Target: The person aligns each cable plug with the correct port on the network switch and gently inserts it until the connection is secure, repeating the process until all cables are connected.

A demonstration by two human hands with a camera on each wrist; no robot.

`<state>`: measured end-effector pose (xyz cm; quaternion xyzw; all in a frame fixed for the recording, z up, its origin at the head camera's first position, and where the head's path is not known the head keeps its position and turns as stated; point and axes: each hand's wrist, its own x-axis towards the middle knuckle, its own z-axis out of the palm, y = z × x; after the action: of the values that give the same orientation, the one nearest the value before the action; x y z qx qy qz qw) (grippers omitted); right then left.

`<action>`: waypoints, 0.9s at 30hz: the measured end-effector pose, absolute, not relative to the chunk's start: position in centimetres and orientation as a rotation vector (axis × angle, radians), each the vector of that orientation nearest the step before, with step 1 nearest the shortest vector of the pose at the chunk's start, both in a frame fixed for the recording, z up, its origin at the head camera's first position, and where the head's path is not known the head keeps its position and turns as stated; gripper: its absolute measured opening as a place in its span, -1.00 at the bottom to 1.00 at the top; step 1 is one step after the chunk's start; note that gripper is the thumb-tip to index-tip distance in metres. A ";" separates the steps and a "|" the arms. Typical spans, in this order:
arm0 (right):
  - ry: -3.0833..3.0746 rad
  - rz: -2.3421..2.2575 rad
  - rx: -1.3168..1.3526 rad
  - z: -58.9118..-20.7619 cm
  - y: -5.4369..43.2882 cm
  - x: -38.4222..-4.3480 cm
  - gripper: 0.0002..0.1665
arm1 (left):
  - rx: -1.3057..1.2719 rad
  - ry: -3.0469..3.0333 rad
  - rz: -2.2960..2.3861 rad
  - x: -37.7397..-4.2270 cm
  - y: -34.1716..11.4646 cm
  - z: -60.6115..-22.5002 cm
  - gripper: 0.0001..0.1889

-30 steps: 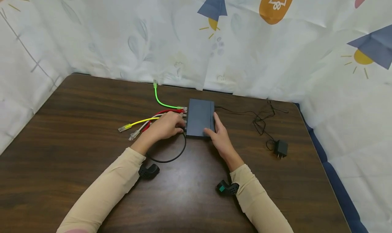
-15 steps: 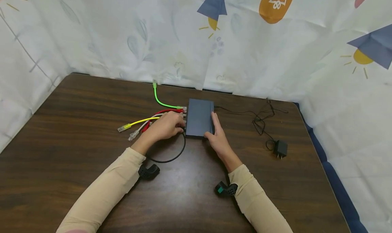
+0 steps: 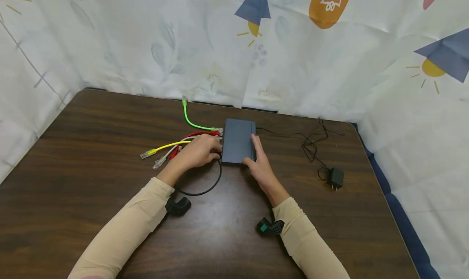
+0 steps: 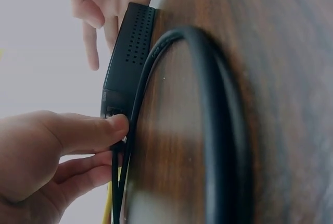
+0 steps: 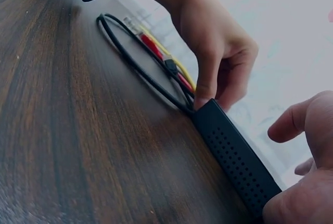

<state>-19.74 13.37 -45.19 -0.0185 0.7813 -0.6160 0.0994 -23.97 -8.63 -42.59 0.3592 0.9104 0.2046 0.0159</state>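
A flat dark grey network switch (image 3: 239, 140) lies on the brown table, its ports facing left. My left hand (image 3: 199, 152) pinches the plug end of a black network cable (image 3: 199, 194) at the near end of the port side. Thumb and fingers cover most of that plug, as the left wrist view shows beside the switch's vented side (image 4: 132, 41). From there the cable loops over the table; its other plug (image 5: 170, 65) shows in the right wrist view. My right hand (image 3: 264, 169) holds the switch at its near right corner, thumb on the near edge, fingers along the right side.
Green (image 3: 187, 118), red (image 3: 199, 133) and yellow (image 3: 165, 147) network cables and a whitish one (image 3: 160, 161) lie left of the switch. A thin power cord (image 3: 311, 150) runs right to a black adapter (image 3: 335, 178). Behind the table hangs a printed white curtain (image 3: 205, 38).
My right hand has shifted slightly left, its fingers now nearer over the switch's right edge. The left hand stays at the same port end.
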 end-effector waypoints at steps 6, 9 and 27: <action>2.253 -1.905 -0.013 -45.2 13.5 -19.6 -0.03 | 1.110 2.804 0.673 -24.0 -8.7 -42.7 -0.95; 2.242 -1.915 -0.007 -45.2 13.5 -19.6 -0.06 | 1.103 2.801 0.676 -24.0 -8.8 -42.8 -0.96; 2.245 -1.932 -0.046 -44.9 13.9 -19.5 -0.07 | 1.122 2.803 0.677 -24.1 -9.2 -42.7 -0.97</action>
<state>-19.53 13.89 -44.88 -0.0153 0.7547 -0.6497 0.0896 -24.06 -9.16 -42.70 0.3627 0.9056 0.2187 0.0239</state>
